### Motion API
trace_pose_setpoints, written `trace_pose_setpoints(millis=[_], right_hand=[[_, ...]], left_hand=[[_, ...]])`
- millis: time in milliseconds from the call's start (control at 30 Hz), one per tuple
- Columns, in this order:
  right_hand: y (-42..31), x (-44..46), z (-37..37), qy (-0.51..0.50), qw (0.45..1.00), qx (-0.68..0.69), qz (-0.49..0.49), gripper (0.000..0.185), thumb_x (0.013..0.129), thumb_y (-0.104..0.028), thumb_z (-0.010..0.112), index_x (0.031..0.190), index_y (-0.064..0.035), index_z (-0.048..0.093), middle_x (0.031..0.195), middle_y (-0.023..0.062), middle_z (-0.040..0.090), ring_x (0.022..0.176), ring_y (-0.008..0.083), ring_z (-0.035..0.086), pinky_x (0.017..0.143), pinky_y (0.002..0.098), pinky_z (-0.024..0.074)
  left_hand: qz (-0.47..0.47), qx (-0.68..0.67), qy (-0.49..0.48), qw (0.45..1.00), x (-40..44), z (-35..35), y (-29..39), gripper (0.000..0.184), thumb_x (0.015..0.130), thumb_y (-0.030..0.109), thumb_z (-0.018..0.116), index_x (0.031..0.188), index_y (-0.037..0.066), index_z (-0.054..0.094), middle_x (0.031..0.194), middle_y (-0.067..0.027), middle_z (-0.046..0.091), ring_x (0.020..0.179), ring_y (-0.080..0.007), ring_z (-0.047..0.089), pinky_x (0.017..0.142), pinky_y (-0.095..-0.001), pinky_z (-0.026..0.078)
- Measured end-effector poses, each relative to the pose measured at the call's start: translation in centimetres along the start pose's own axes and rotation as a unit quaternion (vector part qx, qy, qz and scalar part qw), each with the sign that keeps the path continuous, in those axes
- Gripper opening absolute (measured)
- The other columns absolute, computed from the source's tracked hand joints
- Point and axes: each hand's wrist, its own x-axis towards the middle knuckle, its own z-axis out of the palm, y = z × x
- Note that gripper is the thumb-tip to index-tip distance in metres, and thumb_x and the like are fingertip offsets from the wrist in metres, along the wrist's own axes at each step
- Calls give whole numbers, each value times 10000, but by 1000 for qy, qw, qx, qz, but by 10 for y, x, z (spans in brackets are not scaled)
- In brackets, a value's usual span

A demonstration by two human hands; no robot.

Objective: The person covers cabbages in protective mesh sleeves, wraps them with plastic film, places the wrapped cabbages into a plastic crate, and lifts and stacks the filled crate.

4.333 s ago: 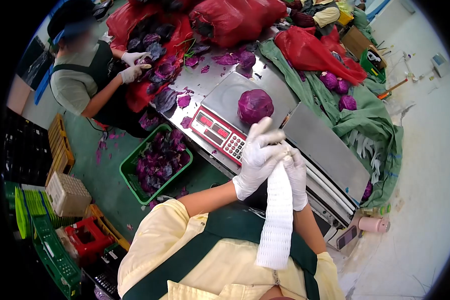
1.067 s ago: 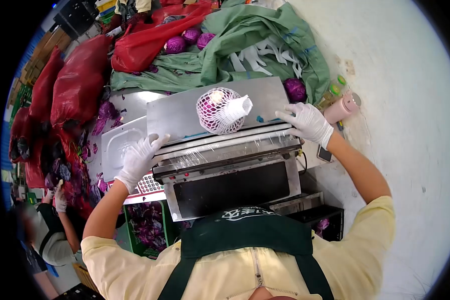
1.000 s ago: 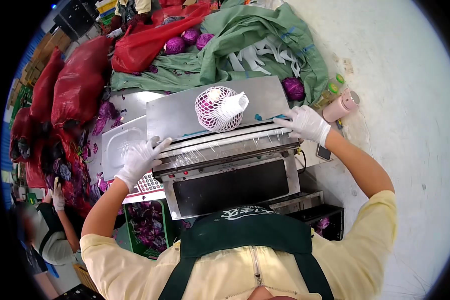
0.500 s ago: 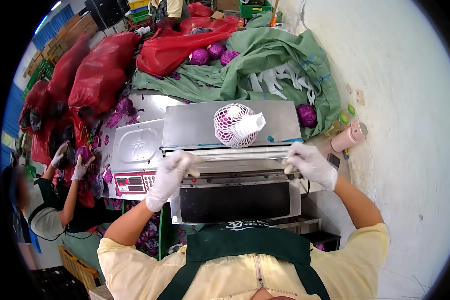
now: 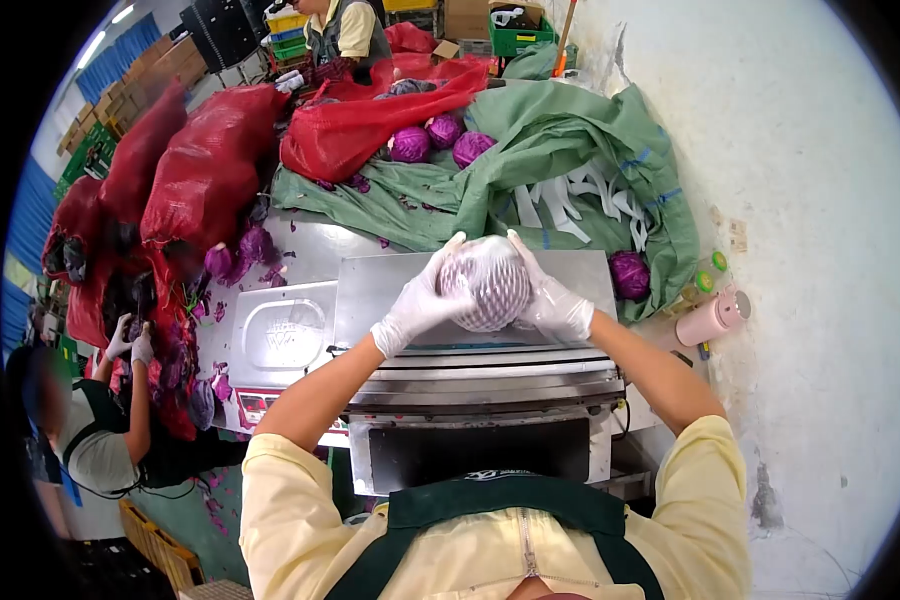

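Near the front edge of the surface (image 5: 315,237), over the metal plate (image 5: 365,287) of a machine (image 5: 490,390), the left grip (image 5: 418,305) and right grip (image 5: 558,303) curl around opposite sides of a netted cabbage (image 5: 488,283). A scale (image 5: 285,335) sits just left. Farther back, a bare cabbage (image 5: 629,275) lies by the right edge, with green cloth (image 5: 470,205) and three cabbages (image 5: 408,146) toward the far edge.

The metal table (image 5: 310,238) carries a weighing scale (image 5: 286,338) left of centre, a wrapping machine (image 5: 380,290) mid-frame, green sacking (image 5: 535,125) above, purple leaves (image 5: 256,246) upper left.
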Motion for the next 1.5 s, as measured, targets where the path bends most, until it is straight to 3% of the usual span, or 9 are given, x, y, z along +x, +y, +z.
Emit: trace_pose_setpoints(millis=[100,333,500,733,867,1100,1267,1400,1500], right_hand=[[-64,-6,-8,-100,977,150,114,894,739,-108,757,1438,0,209,1377,140,418,1255,182,416,1123,327,286],[-88,-146,37,-184,695,524,458,661,854,-97,580,1442,-100,278,1355,99,474,1183,256,533,997,408,456],[-61,-198,72,-140,682,530,484,557,886,-114,555,1401,-106,342,1346,76,488,1188,216,519,1023,370,434],[-67,-251,70,20,659,607,443,551,940,-237,553,1419,-80,332,1346,171,473,1220,275,507,1020,375,418],[-83,-288,72,15,938,124,324,514,919,-327,598,1326,-41,469,1164,144,620,1085,232,600,956,335,460],[-87,-292,62,299,811,327,383,353,998,-300,459,851,-18,612,617,49,613,520,123,592,507,237,476],[-18,-370,81,295,696,405,514,392,960,-337,517,840,19,631,574,51,546,458,121,488,435,240,381],[60,-365,139,79,970,-125,193,353,956,-296,457,951,-5,656,686,78,616,604,191,575,597,332,463],[95,-332,193,5,988,-53,142,303,891,-250,533,1128,-81,619,1027,164,663,943,320,633,839,368,484]], left_hand=[[-167,-153,-39,973,-14,11,43,583,916,345,609,1359,31,396,1256,-76,531,1157,-145,504,982,-298,440],[-540,-196,-226,787,-124,65,86,900,805,835,218,1395,186,418,1264,-122,566,1055,-224,584,810,-384,518],[-560,-231,-194,772,-168,95,27,914,769,873,191,1327,217,497,1203,-32,606,950,-143,579,735,-299,475],[-287,83,-80,951,-257,89,41,390,874,163,655,1225,19,565,1061,-88,661,932,-163,624,831,-297,495],[-169,130,167,963,-288,103,29,193,968,138,531,921,-4,653,855,-55,664,768,-137,605,709,-255,475],[-350,-292,270,848,-229,125,49,371,968,433,475,1072,78,506,950,-77,604,806,-238,610,828,-410,483],[-471,-98,152,864,-298,113,-37,252,934,323,485,827,105,551,731,-5,563,602,-157,540,548,-299,438],[-515,-64,29,854,-264,170,-71,227,963,197,449,1056,87,624,835,-30,630,665,-133,575,553,-248,444],[-483,-447,61,750,-270,208,-120,283,997,165,402,1214,62,550,1063,-92,614,931,-154,605,753,-260,512]])
